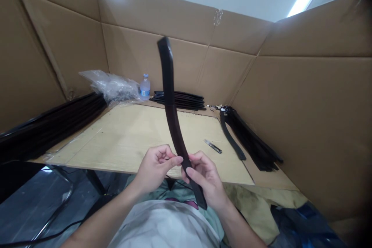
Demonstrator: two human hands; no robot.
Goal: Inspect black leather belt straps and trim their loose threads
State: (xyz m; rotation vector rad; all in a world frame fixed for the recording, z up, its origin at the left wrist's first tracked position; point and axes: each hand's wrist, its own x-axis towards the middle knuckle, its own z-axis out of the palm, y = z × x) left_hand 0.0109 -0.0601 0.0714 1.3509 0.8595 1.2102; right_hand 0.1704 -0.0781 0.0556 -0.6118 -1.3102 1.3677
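Note:
A long dark strap [171, 104], like a belt, stands nearly upright in front of me, its top end curving up toward the cardboard wall. My left hand [155, 166] pinches it near the lower part with thumb and fingers closed. My right hand [206, 180] grips the same strap just below, fingers wrapped over it, and the strap's bottom end pokes out under that hand.
A wooden board [122, 139] tops the table, walled by cardboard [305, 97]. Stacks of dark straps lie at the left [49, 124], back [180, 100] and right [252, 139]. Small metal snips [213, 146], a water bottle [145, 86] and a plastic bag [112, 85] are there too.

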